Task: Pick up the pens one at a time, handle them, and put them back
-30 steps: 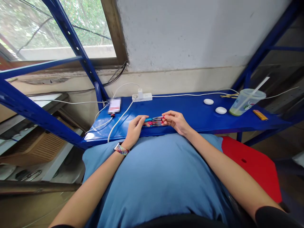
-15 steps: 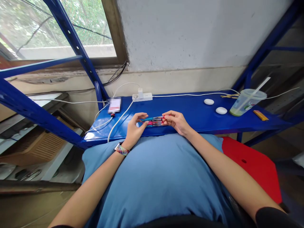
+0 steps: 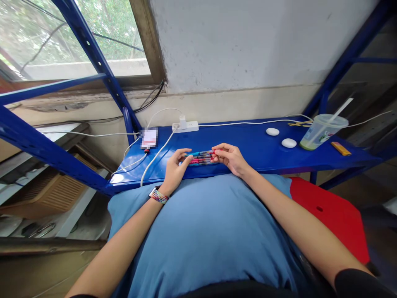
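Observation:
Several slim pens (image 3: 201,159) with blue and pink barrels lie side by side between my hands, above the front edge of the blue shelf. My left hand (image 3: 176,167) is closed around their left ends, thumb in front and fingers behind. At the right ends, my right hand (image 3: 230,158) pinches the pens with thumb and fingertips. Parts of both ends are hidden by the fingers. A blue cloth-covered cushion (image 3: 211,223) fills the space below, between my forearms.
On the blue shelf (image 3: 248,153) stand a white power strip (image 3: 189,126) with cables and a blurred-out device (image 3: 149,137). To the right are two white egg-shaped objects (image 3: 289,143), a plastic cup (image 3: 322,132) with a straw and an orange packet (image 3: 341,148). A red stool (image 3: 335,215) stands lower right.
Both hands keep their hold on the pens. The left thumb has shifted slightly, baring a little more of the pens' left part. The view has moved slightly.

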`<state>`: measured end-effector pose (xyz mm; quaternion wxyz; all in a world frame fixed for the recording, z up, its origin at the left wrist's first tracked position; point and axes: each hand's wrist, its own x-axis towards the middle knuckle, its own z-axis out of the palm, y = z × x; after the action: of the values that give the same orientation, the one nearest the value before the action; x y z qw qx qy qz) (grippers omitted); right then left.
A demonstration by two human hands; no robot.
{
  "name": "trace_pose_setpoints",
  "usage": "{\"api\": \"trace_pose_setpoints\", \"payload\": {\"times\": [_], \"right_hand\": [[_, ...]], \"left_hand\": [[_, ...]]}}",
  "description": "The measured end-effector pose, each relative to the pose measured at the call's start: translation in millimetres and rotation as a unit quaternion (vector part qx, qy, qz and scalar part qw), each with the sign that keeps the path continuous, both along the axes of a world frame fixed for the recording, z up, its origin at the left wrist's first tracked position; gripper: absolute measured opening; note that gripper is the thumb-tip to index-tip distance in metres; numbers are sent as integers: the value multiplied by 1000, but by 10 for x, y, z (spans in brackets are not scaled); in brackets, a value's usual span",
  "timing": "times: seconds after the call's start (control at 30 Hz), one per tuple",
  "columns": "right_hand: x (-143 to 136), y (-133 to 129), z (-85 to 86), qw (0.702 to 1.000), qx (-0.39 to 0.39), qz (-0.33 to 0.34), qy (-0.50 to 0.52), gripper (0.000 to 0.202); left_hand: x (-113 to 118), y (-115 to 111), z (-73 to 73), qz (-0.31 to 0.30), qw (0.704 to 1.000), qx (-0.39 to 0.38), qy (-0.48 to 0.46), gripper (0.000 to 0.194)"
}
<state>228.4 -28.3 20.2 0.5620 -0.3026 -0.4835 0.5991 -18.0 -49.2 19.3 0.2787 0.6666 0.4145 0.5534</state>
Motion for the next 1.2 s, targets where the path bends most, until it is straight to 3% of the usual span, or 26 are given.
{"api": "trace_pose_setpoints", "payload": {"times": [0.27, 0.4, 0.53, 0.8, 1.0, 1.2], "right_hand": [[5, 0, 22, 1000, -26, 11, 7, 30], [46, -2, 71, 989, -115, 63, 72, 24], [95, -14, 107, 966, -176, 122, 145, 32], [81, 16, 49, 973, -141, 93, 160, 13], [88, 28, 34, 967, -150, 95, 185, 23], [107, 64, -4, 976, -125, 64, 165, 19]], "left_hand": [[-6, 3, 9, 18, 999, 29, 3, 23], [2, -1, 24, 26, 999, 26, -13, 25], [7, 7, 26, 29, 998, 12, -55, 31], [22, -17, 42, 20, 998, -4, -54, 29], [30, -11, 41, 14, 996, -18, -83, 31], [38, -25, 58, 4, 997, -34, -76, 32]]}}
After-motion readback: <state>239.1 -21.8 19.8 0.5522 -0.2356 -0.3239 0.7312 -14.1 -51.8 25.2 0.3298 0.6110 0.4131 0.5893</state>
